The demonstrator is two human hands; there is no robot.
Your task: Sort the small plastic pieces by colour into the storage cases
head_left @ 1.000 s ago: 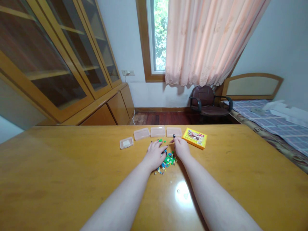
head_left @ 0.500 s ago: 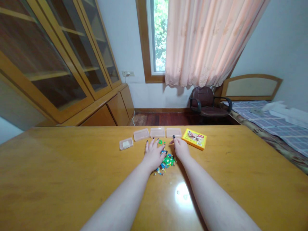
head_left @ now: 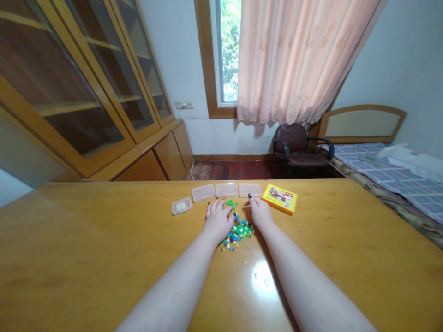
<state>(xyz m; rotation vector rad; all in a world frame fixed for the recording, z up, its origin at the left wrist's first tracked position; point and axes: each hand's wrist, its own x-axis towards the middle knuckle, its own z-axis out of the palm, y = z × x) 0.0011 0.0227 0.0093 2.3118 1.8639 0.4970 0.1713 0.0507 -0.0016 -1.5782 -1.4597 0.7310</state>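
Green, blue and yellow toy bricks [head_left: 238, 235], yellow box [head_left: 279, 199], blue-checked bedsheet [head_left: 391, 169]

The table [head_left: 104, 249] is varnished wood, smooth and glossy, with a bright patch of glare near its front edge. On the table lie small plastic bricks [head_left: 238, 235], shiny and hard-looking, and four clear plastic boxes [head_left: 226, 189] with a faintly frosted finish. Beside them on the table sits a yellow box [head_left: 279, 198] with a glossy printed face, its material unclear. Beyond the table, the cabinet [head_left: 86, 92] is polished wood with glass doors, the curtain [head_left: 297, 60] is soft matt cloth, the floor [head_left: 235, 170] is shiny dark wood, and the chair [head_left: 290, 138] has dark, slightly sheeny padding and black arms.
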